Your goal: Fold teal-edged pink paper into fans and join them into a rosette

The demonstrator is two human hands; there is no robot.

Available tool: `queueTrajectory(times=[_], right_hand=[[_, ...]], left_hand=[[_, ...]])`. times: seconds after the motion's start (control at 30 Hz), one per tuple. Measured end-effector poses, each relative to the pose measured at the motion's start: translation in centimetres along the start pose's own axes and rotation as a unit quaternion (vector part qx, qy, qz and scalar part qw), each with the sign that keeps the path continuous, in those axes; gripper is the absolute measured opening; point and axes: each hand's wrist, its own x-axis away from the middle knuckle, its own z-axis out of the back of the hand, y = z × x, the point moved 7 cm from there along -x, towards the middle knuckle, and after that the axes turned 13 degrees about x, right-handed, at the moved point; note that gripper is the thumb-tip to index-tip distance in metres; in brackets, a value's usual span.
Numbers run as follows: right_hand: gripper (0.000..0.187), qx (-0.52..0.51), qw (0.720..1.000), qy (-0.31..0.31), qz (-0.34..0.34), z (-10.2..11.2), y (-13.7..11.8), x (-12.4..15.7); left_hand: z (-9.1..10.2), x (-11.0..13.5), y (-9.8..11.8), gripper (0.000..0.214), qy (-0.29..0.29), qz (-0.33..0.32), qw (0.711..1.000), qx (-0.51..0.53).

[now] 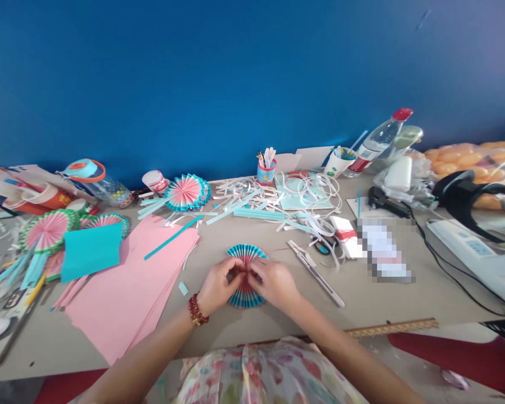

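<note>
A round pleated paper fan (pixel 246 256), teal at the rim and pink inside, lies on the grey table (pixel 278 320) right in front of me. My left hand (pixel 219 284), with a red bead bracelet at the wrist, pinches the fan's centre from the left. My right hand (pixel 273 282) pinches the same centre from the right, fingertips meeting those of the left. Both hands cover the fan's middle and part of its lower half.
A stack of pink paper (pixel 130 286) with a teal sheet (pixel 91 250) lies to the left. Finished fans (pixel 187 192) (pixel 46 231), paper strips (pixel 252 210), a utility knife (pixel 315 272), scissors (pixel 322 246), a pen cup (pixel 266 170), a bottle (pixel 376 140) and a power strip (pixel 475 252) crowd the table.
</note>
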Motion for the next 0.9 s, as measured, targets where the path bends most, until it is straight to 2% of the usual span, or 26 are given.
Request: queueTrajectory(times=[0.1,0.33,0.5,0.63,0.73,0.9], right_hand=[[0.008,0.001,1.000,0.012,-0.001,-0.1,0.0,0.1],[0.012,-0.026,1.000,0.009,0.002,-0.1,0.2,0.0],[0.012,-0.024,1.000,0.000,-0.001,0.0,0.2,-0.1],[0.012,-0.023,1.000,-0.013,-0.008,-0.1,0.3,-0.1],[0.016,-0.028,0.999,-0.019,-0.015,-0.3,0.4,-0.1],[0.018,-0.029,0.999,-0.025,-0.018,-0.3,0.5,0.1]], left_hand=[[0.0,0.2,0.0,0.014,0.003,-0.009,1.000,-0.017],[-0.5,0.4,0.5,0.014,-0.012,-0.087,0.990,-0.115],[-1.2,0.4,1.4,0.015,-0.068,-0.147,0.960,-0.229],[-1.5,0.3,2.1,0.021,-0.079,-0.176,0.936,-0.295],[-1.6,0.2,2.2,0.023,-0.071,-0.183,0.931,-0.306],[-1.4,0.3,1.8,0.021,-0.063,-0.179,0.944,-0.271]])
